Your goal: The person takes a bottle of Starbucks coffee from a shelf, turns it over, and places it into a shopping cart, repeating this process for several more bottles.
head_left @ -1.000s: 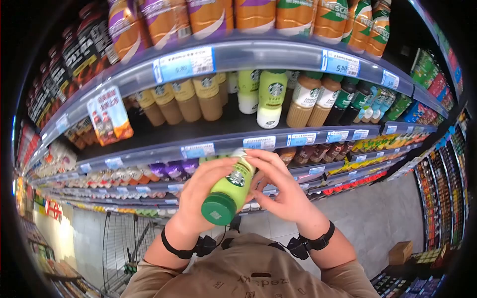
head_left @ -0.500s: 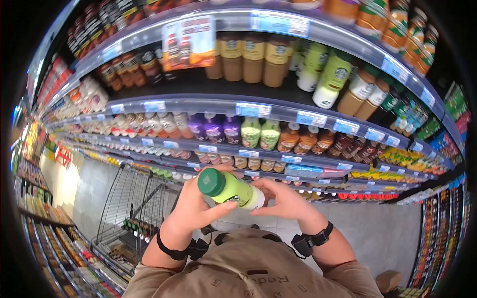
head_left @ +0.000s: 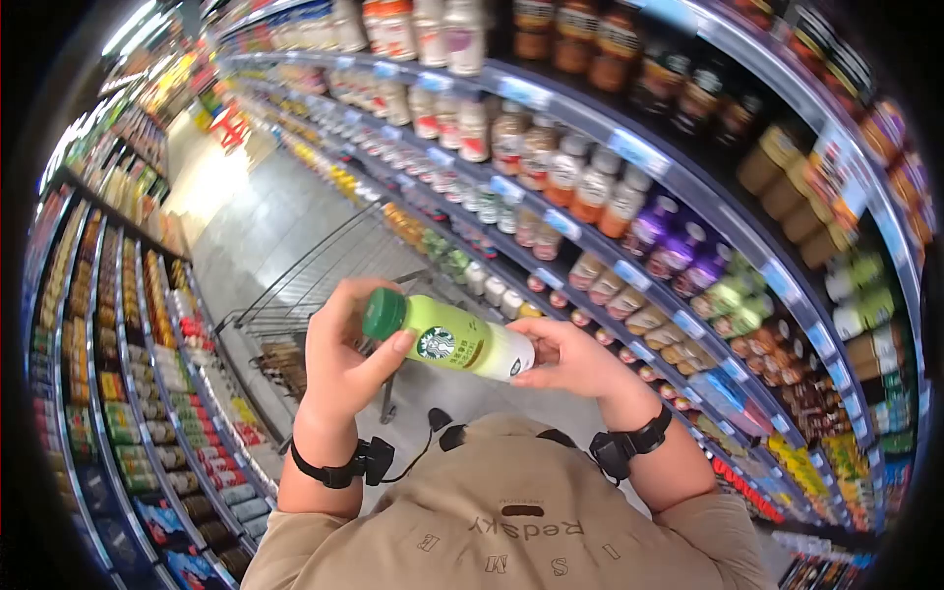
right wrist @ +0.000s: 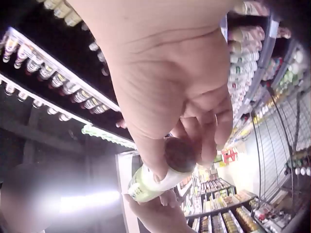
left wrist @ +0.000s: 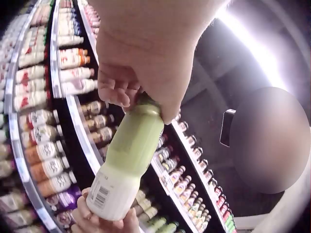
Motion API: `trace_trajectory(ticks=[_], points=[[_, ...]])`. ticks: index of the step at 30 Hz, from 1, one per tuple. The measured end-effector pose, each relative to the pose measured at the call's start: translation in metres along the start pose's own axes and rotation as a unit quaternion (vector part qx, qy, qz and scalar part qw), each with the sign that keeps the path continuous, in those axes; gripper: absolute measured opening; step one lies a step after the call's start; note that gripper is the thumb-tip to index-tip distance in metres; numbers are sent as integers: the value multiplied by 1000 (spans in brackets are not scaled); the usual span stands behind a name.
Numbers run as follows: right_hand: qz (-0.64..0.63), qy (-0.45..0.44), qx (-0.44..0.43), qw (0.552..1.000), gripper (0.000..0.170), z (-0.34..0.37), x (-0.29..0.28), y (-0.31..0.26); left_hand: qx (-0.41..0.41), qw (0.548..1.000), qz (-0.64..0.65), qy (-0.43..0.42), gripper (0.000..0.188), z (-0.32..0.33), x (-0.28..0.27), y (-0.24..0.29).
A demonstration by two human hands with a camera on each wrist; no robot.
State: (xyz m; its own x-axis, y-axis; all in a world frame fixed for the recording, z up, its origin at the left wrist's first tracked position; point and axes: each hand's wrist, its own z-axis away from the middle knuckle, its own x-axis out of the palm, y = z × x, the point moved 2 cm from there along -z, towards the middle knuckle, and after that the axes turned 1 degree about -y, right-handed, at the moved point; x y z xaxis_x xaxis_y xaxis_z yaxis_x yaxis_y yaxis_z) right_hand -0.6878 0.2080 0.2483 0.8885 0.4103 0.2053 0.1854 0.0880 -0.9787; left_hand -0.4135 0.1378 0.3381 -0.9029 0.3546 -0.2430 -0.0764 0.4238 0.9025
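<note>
In the head view, a light green drink bottle (head_left: 482,349) with a round logo, a dark green cap and a white lower end lies slantwise before the chest. My left hand (head_left: 336,349) grips the cap end, thumb across the neck. At the white base, my right hand (head_left: 575,362) holds the bottle between thumb and fingers. The left wrist view shows a barcode (left wrist: 101,198) on the white part, with right-hand fingers (left wrist: 87,216) around the bottom. From the right wrist, the dark underside of the bottle (right wrist: 180,154) shows between thumb and fingers.
A wire shopping cart (head_left: 295,290) stands just beyond my hands, with goods in it. Shelves of bottled drinks (head_left: 590,197) run along the right. More stocked shelves (head_left: 128,393) line the left, and the aisle floor (head_left: 251,197) stretches between them.
The head view has turned left from the drink shelf toward the aisle and cart. The bottle has gone from cap toward the body to lying crosswise, logo up, held at both ends.
</note>
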Motion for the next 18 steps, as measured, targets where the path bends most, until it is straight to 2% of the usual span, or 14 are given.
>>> trace_trajectory(ticks=[3,5,11,13,15,17,18], points=[[-32,-35,28,998,53,-71,29,13,-23,998,-5,66,37,15,-68,-16],[-37,-62,63,995,52,-115,50,25,-73,993,-19,91,34,28,-110,-31],[-30,-90,118,988,47,-224,112,68,-108,978,-16,175,29,63,-200,-84],[-24,-116,135,984,47,-251,128,84,-158,971,-69,163,27,71,-223,-101],[-54,-110,198,973,47,-275,138,107,-173,964,-101,174,26,79,-243,-124],[-61,-111,236,963,48,-295,142,135,-283,944,-103,136,24,84,-256,-148],[-65,-105,264,957,50,-305,141,150,-269,943,-131,145,21,82,-259,-157]])
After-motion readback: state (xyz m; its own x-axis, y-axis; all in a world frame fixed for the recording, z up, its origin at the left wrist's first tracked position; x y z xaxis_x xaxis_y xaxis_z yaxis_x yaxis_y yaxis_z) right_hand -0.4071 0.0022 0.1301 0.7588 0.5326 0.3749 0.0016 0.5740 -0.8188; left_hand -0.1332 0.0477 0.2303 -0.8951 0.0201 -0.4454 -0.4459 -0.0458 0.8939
